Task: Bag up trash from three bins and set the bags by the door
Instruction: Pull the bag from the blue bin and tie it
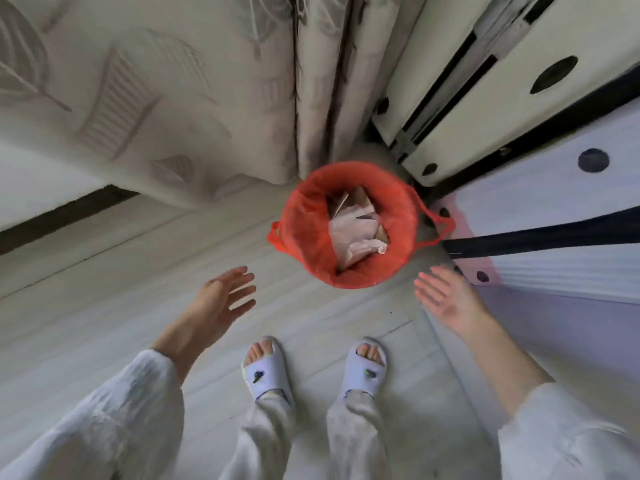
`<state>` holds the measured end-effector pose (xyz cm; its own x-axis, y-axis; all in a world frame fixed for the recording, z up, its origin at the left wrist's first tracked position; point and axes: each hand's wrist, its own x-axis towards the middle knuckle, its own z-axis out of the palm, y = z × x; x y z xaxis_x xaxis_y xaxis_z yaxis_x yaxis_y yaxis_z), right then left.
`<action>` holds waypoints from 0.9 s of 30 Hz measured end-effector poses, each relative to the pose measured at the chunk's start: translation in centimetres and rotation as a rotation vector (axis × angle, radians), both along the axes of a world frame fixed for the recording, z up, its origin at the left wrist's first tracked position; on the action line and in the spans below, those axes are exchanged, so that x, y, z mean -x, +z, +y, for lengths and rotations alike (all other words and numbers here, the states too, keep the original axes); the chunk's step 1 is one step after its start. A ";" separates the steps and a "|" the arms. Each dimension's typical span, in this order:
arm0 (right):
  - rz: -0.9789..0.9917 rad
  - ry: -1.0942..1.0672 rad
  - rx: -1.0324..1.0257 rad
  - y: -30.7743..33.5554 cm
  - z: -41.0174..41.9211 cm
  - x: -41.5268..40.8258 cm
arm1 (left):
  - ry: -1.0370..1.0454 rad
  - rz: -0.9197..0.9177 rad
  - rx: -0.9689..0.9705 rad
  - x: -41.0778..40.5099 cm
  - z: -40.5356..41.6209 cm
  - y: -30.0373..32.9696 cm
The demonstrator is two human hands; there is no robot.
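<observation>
A round bin lined with a red plastic bag (304, 233) stands on the floor in front of my feet. Its two loop handles hang over the rim, one at the left and one (440, 225) at the right. Crumpled white paper (353, 233) and brown scraps lie inside. My left hand (221, 299) hovers open to the lower left of the bin, fingers spread, touching nothing. To the bin's lower right my right hand (446, 296) is open too, palm up, a short way from the rim.
Patterned beige curtains (207, 91) hang behind the bin. White furniture with black trim and round holes (519, 98) stands at the right, close against the bin. A pale wood floor (104, 306) stretches to the left. My feet in white slippers (266, 372) stand just below.
</observation>
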<state>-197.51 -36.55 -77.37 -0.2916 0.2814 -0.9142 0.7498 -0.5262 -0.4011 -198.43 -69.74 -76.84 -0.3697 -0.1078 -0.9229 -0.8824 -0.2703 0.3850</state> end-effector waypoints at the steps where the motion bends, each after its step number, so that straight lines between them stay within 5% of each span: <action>1: 0.002 -0.074 0.017 -2.1 0.9 0.3 | 0.053 -0.015 -0.019 0.6 0.6 -2.0; 4: -0.014 -0.215 0.023 -7.9 3.4 1.1 | 0.123 -0.023 -0.023 1.8 2.5 -7.9; 9: -0.023 -0.117 -0.044 -14.7 7.5 3.2 | -0.102 0.008 0.142 4.2 4.1 -15.4; 15: 0.015 -0.060 -0.009 -19.0 10.1 6.7 | 0.034 0.065 -0.005 7.0 4.1 -19.1; 19: 0.042 -0.131 -0.076 -18.7 9.1 8.1 | 0.085 0.085 0.001 7.6 4.5 -18.7; 24: 0.121 -0.203 -0.165 -14.1 7.9 7.9 | 0.101 0.244 0.425 8.0 5.1 -14.7; 27: 0.155 -0.094 -0.186 -10.2 6.9 7.5 | 0.047 0.291 0.487 7.9 5.3 -11.1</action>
